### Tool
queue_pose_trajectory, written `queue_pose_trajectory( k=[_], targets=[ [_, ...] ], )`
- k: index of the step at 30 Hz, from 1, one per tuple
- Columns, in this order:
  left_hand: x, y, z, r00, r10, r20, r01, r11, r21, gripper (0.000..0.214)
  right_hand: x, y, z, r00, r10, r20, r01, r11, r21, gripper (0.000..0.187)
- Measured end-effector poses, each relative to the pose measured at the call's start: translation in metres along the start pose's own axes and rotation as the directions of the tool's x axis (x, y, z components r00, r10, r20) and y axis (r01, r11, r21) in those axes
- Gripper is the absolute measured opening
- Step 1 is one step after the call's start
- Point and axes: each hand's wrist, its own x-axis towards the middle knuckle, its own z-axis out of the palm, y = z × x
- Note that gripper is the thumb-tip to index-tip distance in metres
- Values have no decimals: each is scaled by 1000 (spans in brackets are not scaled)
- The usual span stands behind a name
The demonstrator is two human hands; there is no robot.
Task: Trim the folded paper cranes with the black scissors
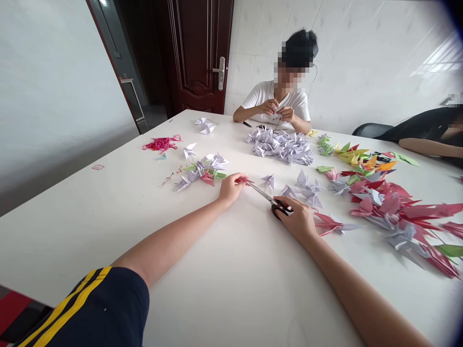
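Note:
My left hand (231, 189) pinches a small piece of folded red paper (246, 181) above the white table. In my right hand (297, 218) is a pair of scissors (265, 195) with black handles, my fingers closed round the loops. The blade tips meet the red paper beside my left fingertips; whether the blades are parted is too small to tell. Left of my left hand lies a pile of white, green and red folded paper cranes (202, 171). A red crane (327, 224) lies just right of my right hand, and several white cranes (306, 185) lie beyond it.
A heap of white cranes (280, 144) lies before a person in a white shirt (302, 101), whose hands work at something small. Many coloured cranes (392, 202) spread over the right side. Pink string (162, 143) lies at the left. Another person's arm (430, 147) rests at far right.

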Motion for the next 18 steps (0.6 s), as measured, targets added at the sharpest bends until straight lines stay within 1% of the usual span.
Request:
queue_pose_trajectory(
  k=[4, 9, 14, 18],
  targets=[
    [-1, 0, 0, 1000, 10, 4, -10, 1000, -4, 23, 0, 2, 1, 1000, 2, 1, -2, 1000, 9, 34],
    [0, -1, 0, 1000, -2, -4, 2, 1000, -4, 21, 0, 0, 0, 1000, 10, -3, -10, 1000, -8, 36],
    [0, -1, 0, 1000, -8, 13, 9, 999, -42, 19, 1, 1, 0, 1000, 9, 16, -9, 1000, 3, 35],
    [-2, 2, -1, 1000, -28, 12, 29, 997, -68, 19, 1, 1, 0, 1000, 9, 5, -9, 1000, 1, 35]
  ],
)
